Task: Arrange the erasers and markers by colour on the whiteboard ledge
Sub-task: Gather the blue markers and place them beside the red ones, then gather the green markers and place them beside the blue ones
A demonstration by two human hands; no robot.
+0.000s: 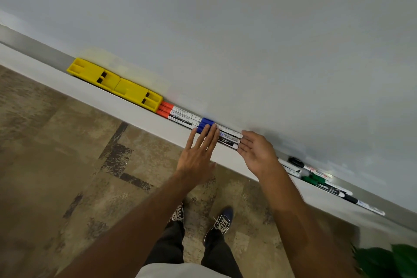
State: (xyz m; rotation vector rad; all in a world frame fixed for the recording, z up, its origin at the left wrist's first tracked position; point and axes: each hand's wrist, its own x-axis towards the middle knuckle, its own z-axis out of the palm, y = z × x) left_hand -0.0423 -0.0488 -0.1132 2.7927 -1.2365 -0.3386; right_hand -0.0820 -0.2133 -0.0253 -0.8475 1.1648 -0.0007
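Observation:
Two yellow erasers (115,83) lie end to end at the left of the whiteboard ledge (144,117). Right of them lie red-capped markers (178,114), then blue-capped markers (226,135) side by side. My left hand (198,153) is flat, its straight fingertips on the blue caps. My right hand (256,152) is open, palm facing left, its fingertips against the butt ends of the blue markers. Further right a loose bunch of black-capped (295,161) and green-capped markers (313,179) lies on the ledge.
The whiteboard (248,40) rises behind the ledge. Below are patterned carpet (67,153), my shoes (222,221) and a green plant (388,262) at the bottom right corner.

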